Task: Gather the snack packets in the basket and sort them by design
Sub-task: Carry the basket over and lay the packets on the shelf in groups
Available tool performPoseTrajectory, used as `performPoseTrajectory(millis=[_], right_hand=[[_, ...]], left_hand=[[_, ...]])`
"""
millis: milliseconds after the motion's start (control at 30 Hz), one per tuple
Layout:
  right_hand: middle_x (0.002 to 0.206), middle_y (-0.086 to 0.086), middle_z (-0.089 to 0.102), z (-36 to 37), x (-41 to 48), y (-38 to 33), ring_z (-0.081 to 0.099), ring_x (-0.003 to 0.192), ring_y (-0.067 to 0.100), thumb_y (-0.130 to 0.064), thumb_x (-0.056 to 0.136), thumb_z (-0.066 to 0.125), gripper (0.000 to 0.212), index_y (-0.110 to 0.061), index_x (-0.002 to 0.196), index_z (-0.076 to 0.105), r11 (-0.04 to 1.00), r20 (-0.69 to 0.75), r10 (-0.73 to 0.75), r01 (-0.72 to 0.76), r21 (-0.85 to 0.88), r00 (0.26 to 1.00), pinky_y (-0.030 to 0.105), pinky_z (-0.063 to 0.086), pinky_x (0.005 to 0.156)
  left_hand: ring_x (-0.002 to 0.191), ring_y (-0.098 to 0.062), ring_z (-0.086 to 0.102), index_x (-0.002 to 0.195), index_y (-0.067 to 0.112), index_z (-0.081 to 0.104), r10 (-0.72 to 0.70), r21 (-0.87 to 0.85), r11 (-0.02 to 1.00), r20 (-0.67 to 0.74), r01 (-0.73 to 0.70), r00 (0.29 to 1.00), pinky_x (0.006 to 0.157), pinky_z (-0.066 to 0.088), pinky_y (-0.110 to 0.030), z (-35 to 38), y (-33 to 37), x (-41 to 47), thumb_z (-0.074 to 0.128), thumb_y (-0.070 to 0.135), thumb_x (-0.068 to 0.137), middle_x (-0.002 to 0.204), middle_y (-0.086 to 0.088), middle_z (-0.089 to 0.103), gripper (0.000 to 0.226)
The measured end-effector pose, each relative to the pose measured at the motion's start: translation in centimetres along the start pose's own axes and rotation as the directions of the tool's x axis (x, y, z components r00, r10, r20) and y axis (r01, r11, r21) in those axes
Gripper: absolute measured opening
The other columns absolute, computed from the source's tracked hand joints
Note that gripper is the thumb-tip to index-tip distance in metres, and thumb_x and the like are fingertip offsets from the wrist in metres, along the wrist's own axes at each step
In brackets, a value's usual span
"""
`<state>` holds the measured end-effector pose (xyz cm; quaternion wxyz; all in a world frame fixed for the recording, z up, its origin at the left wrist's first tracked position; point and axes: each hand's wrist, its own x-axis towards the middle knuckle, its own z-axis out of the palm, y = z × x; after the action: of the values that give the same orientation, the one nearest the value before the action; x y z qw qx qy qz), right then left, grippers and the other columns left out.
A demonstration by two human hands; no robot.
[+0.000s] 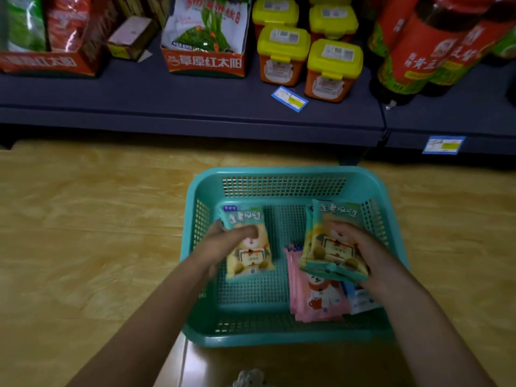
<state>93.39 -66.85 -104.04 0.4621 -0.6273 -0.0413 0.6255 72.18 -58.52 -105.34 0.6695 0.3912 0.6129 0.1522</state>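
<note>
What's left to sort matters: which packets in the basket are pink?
The pink packets lying flat by the basket front, partly under the yellow stack in the right hand; the left hand holds a yellow packet.

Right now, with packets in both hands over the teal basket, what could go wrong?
1. The right hand grips a fanned stack of yellow-and-teal snack packets; the lower ones might slide onto the pink snack packets lying under it, mixing designs.
2. The white-and-blue packet lies partly hidden under the right wrist and could be overlooked.
3. The left hand pinches a single yellow-and-teal packet near its top; it might slip.
</note>
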Motion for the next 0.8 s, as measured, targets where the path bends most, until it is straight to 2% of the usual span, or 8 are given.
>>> performPoseTrajectory(millis=[67, 233, 300, 400, 467, 600, 700, 800], right_hand=[[0.076, 0.004, 0.075, 1.8, -1.2, -1.9, 0.072, 0.064, 0.018, -0.017, 0.081, 0.064, 0.030, -0.018, 0.111, 0.065, 1.000, 0.024, 0.005, -0.005, 0.013, 1.000, 0.033, 0.057, 0.065], [0.069, -0.003, 0.074, 7.4, -9.7, -11.2, 0.070, 0.058, 0.014, -0.016, 0.084, 0.063, 0.022, -0.022, 0.105, 0.063, 0.998, 0.032, -0.058, 0.059, -0.034, 0.998, 0.026, 0.056, 0.051], [0.086, 0.000, 0.075, 9.9, -14.9, -15.8, 0.072, 0.077, 0.020, -0.022, 0.082, 0.066, 0.027, -0.025, 0.108, 0.064, 0.994, 0.026, -0.080, 0.082, -0.075, 0.996, 0.038, 0.058, 0.072], [0.108, 0.001, 0.071, 13.6, -24.3, -23.3, 0.065, 0.102, 0.027, -0.037, 0.070, 0.073, 0.043, -0.032, 0.112, 0.064, 0.986, 0.053, -0.094, 0.100, -0.136, 0.994, 0.056, 0.043, 0.099], [0.105, 0.002, 0.071, 16.0, -30.5, -28.5, 0.067, 0.094, 0.026, -0.034, 0.071, 0.072, 0.046, -0.028, 0.115, 0.062, 0.986, 0.079, -0.104, 0.114, -0.125, 0.991, 0.055, 0.047, 0.093], [0.093, 0.009, 0.071, 21.0, -43.0, -37.8, 0.070, 0.066, 0.021, -0.017, 0.082, 0.062, 0.034, -0.017, 0.116, 0.061, 0.989, 0.174, -0.129, 0.139, -0.047, 0.976, 0.034, 0.057, 0.059], [0.100, 0.009, 0.071, 25.2, -51.4, -43.3, 0.070, 0.074, 0.022, -0.020, 0.082, 0.063, 0.038, -0.015, 0.120, 0.060, 0.978, 0.231, -0.185, 0.202, -0.053, 0.955, 0.033, 0.056, 0.063], [0.100, 0.010, 0.071, 29.3, -58.4, -47.5, 0.069, 0.076, 0.024, -0.020, 0.085, 0.062, 0.038, -0.011, 0.122, 0.057, 0.964, 0.271, -0.227, 0.255, -0.072, 0.935, 0.036, 0.056, 0.066]], left_hand=[[0.076, -0.019, 0.066, 0.089, 0.016, 0.061, 0.013, -0.054, 0.998, -0.003, -0.013, 1.000, 0.074, 0.052, -0.030, -1.6, 2.6, -1.2, 0.072, 0.008, 0.070, 0.080, -0.001, 0.072, 0.023], [0.050, -0.013, 0.066, 0.094, 0.009, 0.065, 0.030, -0.174, 0.984, -0.060, -0.040, 0.998, 0.050, 0.056, -0.024, -5.8, 12.7, -10.8, 0.057, 0.004, 0.082, 0.062, -0.002, 0.071, 0.015], [0.047, -0.014, 0.065, 0.090, 0.010, 0.064, 0.016, -0.223, 0.974, -0.104, -0.039, 0.994, 0.048, 0.055, -0.024, -7.7, 17.6, -16.4, 0.056, 0.008, 0.084, 0.059, -0.003, 0.070, 0.010], [0.046, -0.015, 0.066, 0.087, 0.010, 0.064, 0.009, -0.278, 0.959, -0.145, -0.049, 0.989, 0.047, 0.055, -0.024, -10.5, 25.8, -25.9, 0.056, 0.012, 0.084, 0.060, -0.004, 0.071, 0.009], [0.045, -0.016, 0.065, 0.083, 0.009, 0.064, 0.021, -0.312, 0.948, -0.157, -0.070, 0.987, 0.045, 0.054, -0.024, -11.9, 31.5, -32.6, 0.055, 0.014, 0.086, 0.059, -0.005, 0.071, 0.011], [0.046, -0.015, 0.066, 0.088, 0.008, 0.062, 0.080, -0.311, 0.941, -0.170, -0.131, 0.982, 0.046, 0.055, -0.023, -14.7, 42.4, -46.2, 0.058, 0.014, 0.084, 0.061, -0.005, 0.071, 0.009], [0.048, -0.015, 0.066, 0.089, 0.008, 0.064, 0.178, -0.266, 0.937, -0.202, -0.229, 0.963, 0.047, 0.055, -0.024, -17.0, 49.3, -54.7, 0.065, 0.018, 0.062, 0.063, -0.005, 0.071, 0.028], [0.048, -0.013, 0.066, 0.086, 0.008, 0.063, 0.254, -0.247, 0.920, -0.216, -0.304, 0.943, 0.048, 0.055, -0.022, -19.4, 54.3, -61.6, 0.066, 0.019, 0.063, 0.062, -0.005, 0.071, 0.025]])
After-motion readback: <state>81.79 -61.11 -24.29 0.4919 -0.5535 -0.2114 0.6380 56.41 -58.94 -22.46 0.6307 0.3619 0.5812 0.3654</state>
